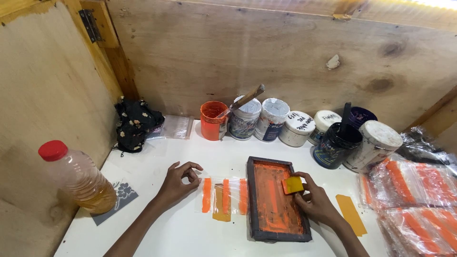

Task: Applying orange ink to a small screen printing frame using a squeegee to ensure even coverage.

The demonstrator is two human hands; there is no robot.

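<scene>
While my right hand [314,202] grips a small yellow squeegee [292,185] over the dark-framed screen [276,200], smeared orange, at lower centre of the white worktop [190,233], my left hand [178,181] hovers half-curled, holding nothing, beside clear packets [223,196] printed with orange stripes, left of the frame.

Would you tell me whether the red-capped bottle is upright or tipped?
Tipped: the plastic bottle leans left, its red cap by the plywood wall.
</scene>
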